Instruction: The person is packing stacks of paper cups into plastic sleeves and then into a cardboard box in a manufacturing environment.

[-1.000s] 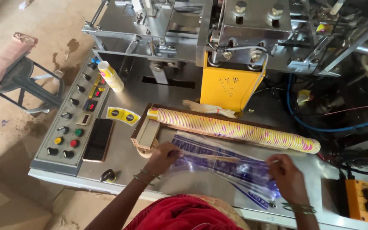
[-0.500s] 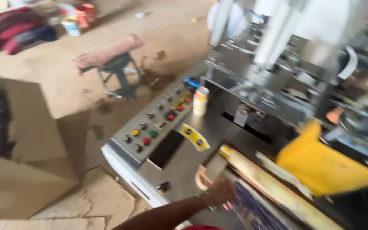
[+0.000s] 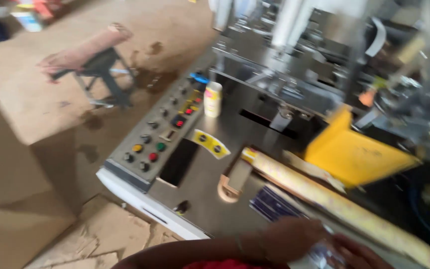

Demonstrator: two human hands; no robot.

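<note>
Both hands low on a clear printed sleeve at the near edge

Down at the bottom of the view I see my left hand lying on a clear plastic sleeve with dark blue print, which rests flat on the steel worktop at its near edge. The fingers look loosely curled over the film, but motion blur keeps me from telling whether they pinch it or only press on it. My right hand is just beside it, half cut off by the frame edge; I cannot tell how its fingers are set.

I judge the sleeve to be very light, limp and slick, likely to slide on the polished metal and to crumple if grabbed in the middle. An edge or corner pinched between thumb and fingertip looks like the best hold, with the other palm keeping it flat.

Just beyond the hands a long stack of paper cups lies on its side, running diagonally away to the right. Left of it sits a small curved tan piece, then a yellow printed cup blank. Farther left is the grey control panel with coloured buttons, and a pale bottle stands upright near its far end. A yellow guard stands behind the cups. On the floor beyond is a padded stool.
</note>
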